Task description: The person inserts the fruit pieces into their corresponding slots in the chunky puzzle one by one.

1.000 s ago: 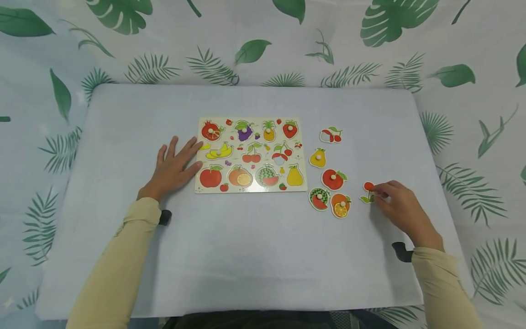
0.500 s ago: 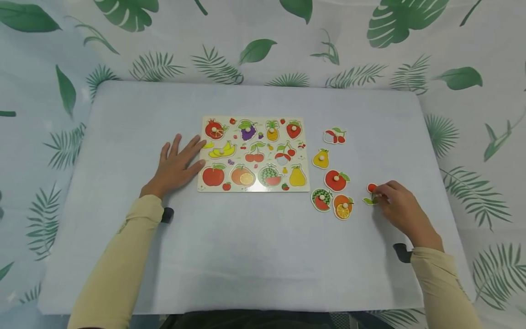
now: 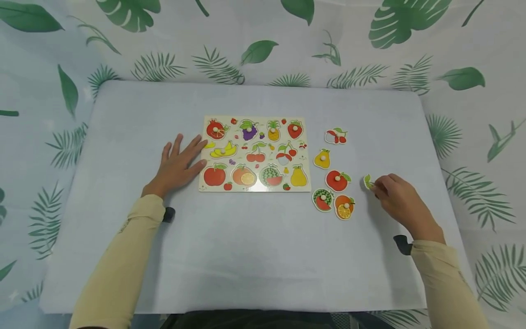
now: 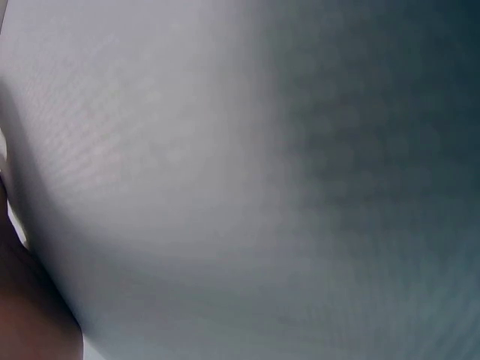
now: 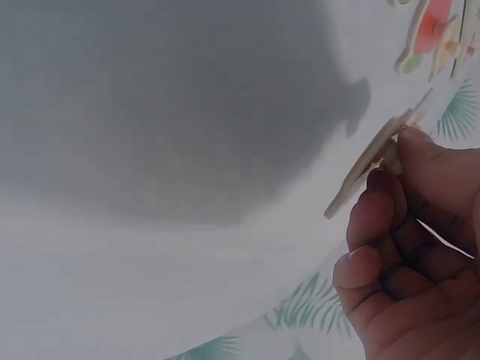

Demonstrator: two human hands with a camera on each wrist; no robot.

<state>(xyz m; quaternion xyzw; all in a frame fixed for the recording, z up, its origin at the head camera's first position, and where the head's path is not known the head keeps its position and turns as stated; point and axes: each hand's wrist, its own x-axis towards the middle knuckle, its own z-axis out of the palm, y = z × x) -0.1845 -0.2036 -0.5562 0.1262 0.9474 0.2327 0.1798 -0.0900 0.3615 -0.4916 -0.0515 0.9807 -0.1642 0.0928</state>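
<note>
My left hand (image 3: 174,167) lies with spread fingers at the left edge of the wooden fruit puzzle board (image 3: 255,188), fingertips touching it. The left wrist view is mostly blurred pale surface, with a bit of skin at its lower left. Right of the loose pieces, my right hand (image 3: 400,201) pinches a cherry puzzle piece (image 3: 367,182) between thumb and fingers. Only its green leaves show in the head view; the hand covers the rest. In the right wrist view this piece (image 5: 367,165) appears edge-on, tilted, raised off the table, its knob between the fingertips.
Between board and right hand lie several loose knobbed pieces: a red-and-white fruit (image 3: 336,135), a pear (image 3: 322,158), an apple (image 3: 338,181), a watermelon (image 3: 323,200) and an orange (image 3: 344,207). The white table (image 3: 246,256) meets a leaf-patterned cloth (image 3: 287,59) behind.
My right hand has turned the cherry piece, so its leaves now point away from me and the red fruit is hidden. My left hand stays on the board. The head view has shifted slightly.
</note>
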